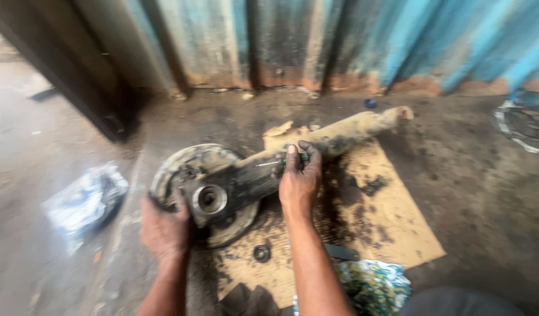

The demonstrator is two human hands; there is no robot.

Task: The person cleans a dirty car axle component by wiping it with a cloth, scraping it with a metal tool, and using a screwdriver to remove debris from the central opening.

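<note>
A greasy axle housing (339,136) with a round brake drum plate (187,167) at its near end lies across a sheet of cardboard (392,216) on the ground. A round hub opening (209,199) faces me. My left hand (164,225) grips the lower left rim of the drum plate. My right hand (300,175) rests on the tube of the housing and holds a small green-handled screwdriver (281,161), its metal tip pointing left.
A black rubber ring (261,253) and a dark flat strip (341,252) lie on the oil-stained cardboard. A patterned cloth (372,287) is near my right forearm. A crumpled plastic bag (85,199) sits left. A corrugated blue metal wall (339,41) stands behind.
</note>
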